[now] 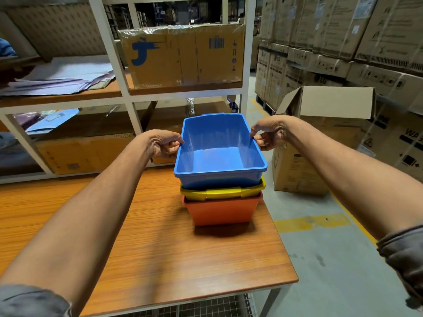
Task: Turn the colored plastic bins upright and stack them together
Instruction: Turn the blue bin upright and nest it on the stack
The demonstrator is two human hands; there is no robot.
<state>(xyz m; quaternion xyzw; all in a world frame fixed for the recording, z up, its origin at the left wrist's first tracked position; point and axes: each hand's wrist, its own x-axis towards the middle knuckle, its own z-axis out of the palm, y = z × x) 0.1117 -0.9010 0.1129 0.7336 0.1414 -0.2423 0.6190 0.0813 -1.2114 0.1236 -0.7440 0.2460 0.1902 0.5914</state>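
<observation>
Three upright bins stand nested on the wooden table (160, 259) near its right edge. The orange bin (220, 212) is at the bottom, the yellow bin (223, 192) sits in it, and the blue bin (219, 156) is on top, tilted slightly and empty inside. My left hand (163, 144) pinches the blue bin's left rim. My right hand (269, 133) pinches its right rim.
A white shelf rack (128, 97) with cardboard boxes and papers stands behind the table. An open cardboard box (320, 138) sits on the floor to the right, with stacked cartons (343, 42) beyond. Yellow floor tape (311, 223) runs beside the table.
</observation>
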